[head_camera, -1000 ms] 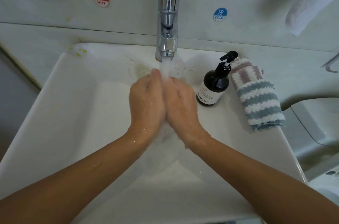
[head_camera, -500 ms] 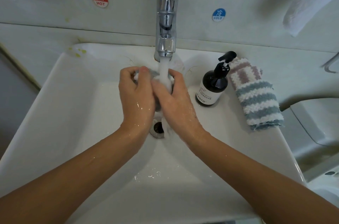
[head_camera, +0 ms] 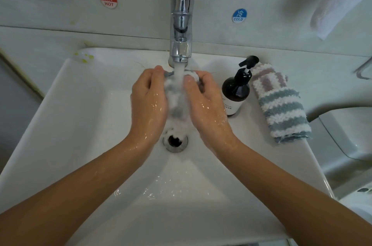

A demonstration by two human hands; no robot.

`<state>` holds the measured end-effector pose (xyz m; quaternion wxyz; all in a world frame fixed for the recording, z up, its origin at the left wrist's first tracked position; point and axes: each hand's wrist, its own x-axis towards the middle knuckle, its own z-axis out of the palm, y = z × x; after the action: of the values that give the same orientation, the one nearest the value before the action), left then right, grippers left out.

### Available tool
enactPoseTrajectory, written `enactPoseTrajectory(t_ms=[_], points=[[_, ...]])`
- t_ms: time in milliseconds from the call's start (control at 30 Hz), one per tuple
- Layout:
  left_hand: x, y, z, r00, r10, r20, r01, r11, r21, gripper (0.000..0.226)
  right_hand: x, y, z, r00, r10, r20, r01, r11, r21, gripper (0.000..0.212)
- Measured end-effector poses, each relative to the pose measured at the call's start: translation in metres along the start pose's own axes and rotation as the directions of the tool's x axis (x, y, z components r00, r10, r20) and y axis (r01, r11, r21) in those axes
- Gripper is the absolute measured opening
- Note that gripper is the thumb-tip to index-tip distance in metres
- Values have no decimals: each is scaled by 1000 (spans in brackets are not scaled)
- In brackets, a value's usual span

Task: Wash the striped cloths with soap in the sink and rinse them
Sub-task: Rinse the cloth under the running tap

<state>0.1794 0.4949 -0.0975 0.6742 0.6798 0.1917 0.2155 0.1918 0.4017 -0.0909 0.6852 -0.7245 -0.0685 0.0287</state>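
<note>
Nearest, over the drain [head_camera: 175,141] of the sink [head_camera: 66,124], the left hand [head_camera: 149,102] and right hand [head_camera: 205,104] each curl round a side of the wet striped cloth [head_camera: 177,102], bunching it between them under the stream from the tap [head_camera: 181,24]. Soaked, it probably feels heavy, limp and soapy-slick, so gripping gathered folds should hold better than a thin edge. Farther right, the soap bottle [head_camera: 235,94] stands beside the second striped cloth [head_camera: 281,104], which looks fluffy, light and easy to grasp anywhere

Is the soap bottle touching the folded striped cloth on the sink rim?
Cannot tell. In the head view the soap bottle overlaps the folded striped cloth at the pump, hiding any gap.
</note>
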Motion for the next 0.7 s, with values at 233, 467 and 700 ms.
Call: enactPoseTrajectory(t_ms=[233,467,700], points=[[-10,-1,2,983,6,182,-31,991,131,26,6,7,-6,995,-25,-97,30,998,55,37],[-16,-11,4,994,70,86,-89,967,240,22,-6,10,6,999,52,17,-50,995,-82,30],[-20,-5,10,998,56,34,-60,990,131,40,0,8,13,999,-39,-23,31,963,-266,38]])
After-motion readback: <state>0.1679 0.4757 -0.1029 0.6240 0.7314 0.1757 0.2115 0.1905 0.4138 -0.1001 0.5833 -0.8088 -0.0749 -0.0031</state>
